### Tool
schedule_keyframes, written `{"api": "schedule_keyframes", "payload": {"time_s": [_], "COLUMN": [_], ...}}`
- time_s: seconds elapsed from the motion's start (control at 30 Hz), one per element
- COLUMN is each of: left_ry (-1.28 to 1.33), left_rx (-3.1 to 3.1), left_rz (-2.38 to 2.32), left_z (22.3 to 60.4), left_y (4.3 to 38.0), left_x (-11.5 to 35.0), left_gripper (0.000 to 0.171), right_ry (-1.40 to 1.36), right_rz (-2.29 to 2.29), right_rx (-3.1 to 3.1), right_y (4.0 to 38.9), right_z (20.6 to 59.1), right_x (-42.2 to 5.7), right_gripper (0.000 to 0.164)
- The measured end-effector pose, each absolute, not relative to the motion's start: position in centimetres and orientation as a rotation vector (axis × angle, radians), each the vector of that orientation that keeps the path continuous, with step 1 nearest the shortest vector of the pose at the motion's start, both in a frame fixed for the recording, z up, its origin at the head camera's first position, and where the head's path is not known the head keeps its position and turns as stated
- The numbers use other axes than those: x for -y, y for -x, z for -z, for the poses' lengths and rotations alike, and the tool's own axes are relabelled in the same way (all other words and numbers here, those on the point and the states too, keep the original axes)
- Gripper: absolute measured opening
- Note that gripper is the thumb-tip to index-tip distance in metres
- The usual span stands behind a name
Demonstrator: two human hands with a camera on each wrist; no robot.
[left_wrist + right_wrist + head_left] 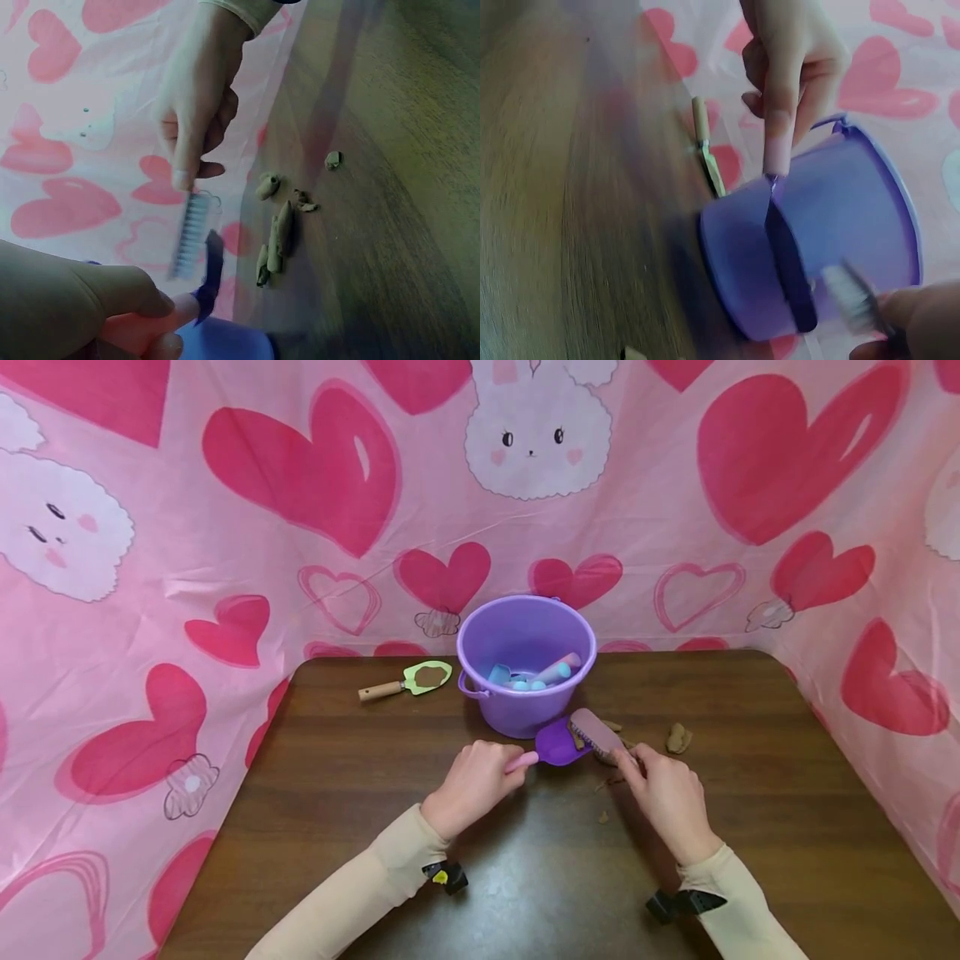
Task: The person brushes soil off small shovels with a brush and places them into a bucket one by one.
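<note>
My left hand [480, 781] grips the pink handle of a small toy shovel with a purple blade [557, 745]. In my right hand [669, 795] is a scrubbing brush [592, 728] with a pink back and pale bristles, pinched near its end. The brush head is close to the shovel blade, and both are held above the table in the wrist views. Brown clay-like pieces [279, 236] lie on the wood below, some long, some small. Whether any brown bit sits on the blade, I cannot tell. Another brown lump [678, 739] lies right of the brush.
Behind the shovel stands a purple bucket [517, 714] with blue and pink items inside. To its left lies a green trowel [427, 677] with a wooden handle and a brown patch on its blade. A pink heart-patterned cloth [645, 527] surrounds the wooden table [345, 827].
</note>
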State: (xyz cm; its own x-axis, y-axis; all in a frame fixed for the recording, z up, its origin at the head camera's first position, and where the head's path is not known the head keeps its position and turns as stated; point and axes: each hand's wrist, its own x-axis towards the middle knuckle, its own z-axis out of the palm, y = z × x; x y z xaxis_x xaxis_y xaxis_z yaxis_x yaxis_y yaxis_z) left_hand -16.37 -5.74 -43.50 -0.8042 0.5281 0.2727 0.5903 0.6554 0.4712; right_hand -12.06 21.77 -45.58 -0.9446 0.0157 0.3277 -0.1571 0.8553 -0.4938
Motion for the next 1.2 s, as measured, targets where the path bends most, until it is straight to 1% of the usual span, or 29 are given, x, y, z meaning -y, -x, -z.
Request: {"api": "schedule_keyframes", "payload": {"time_s": [0.13, 0.23, 0.43, 0.63, 0.73, 0.87, 0.97, 1.2], "left_ry": [0.945, 0.962, 0.961, 0.984, 0.978, 0.976, 0.991, 0.985], "left_rx": [2.748, 2.733, 2.729, 2.779, 2.778, 2.772, 2.772, 2.762], "left_rz": [0.821, 0.811, 0.826, 0.849, 0.851, 0.83, 0.83, 0.808], "left_z": [43.5, 43.3, 43.2, 43.3, 43.3, 43.4, 43.4, 43.5], "left_y": [16.3, 16.3, 16.5, 16.3, 16.4, 16.4, 16.4, 16.2], "left_x": [5.5, 5.4, 5.5, 5.7, 5.7, 5.6, 5.5, 5.3], "left_gripper": [0.041, 0.038, 0.042, 0.039, 0.038, 0.034, 0.03, 0.022], "right_ry": [-0.182, -0.199, -0.136, -0.09, -0.097, -0.191, -0.258, -0.175], "right_rz": [-0.765, -0.741, -0.705, -0.72, -0.754, -0.789, -0.786, -0.75], "right_rx": [2.684, 2.719, 2.727, 2.734, 2.716, 2.721, 2.766, 2.76], "right_y": [11.9, 11.9, 12.0, 12.0, 11.9, 11.7, 11.5, 11.5], "right_z": [45.9, 46.1, 46.3, 46.2, 46.0, 45.8, 45.8, 45.8], "right_x": [-20.9, -20.5, -21.0, -22.0, -22.0, -21.2, -20.6, -21.0], "right_gripper": [0.02, 0.02, 0.023, 0.025, 0.023, 0.018, 0.02, 0.02]}}
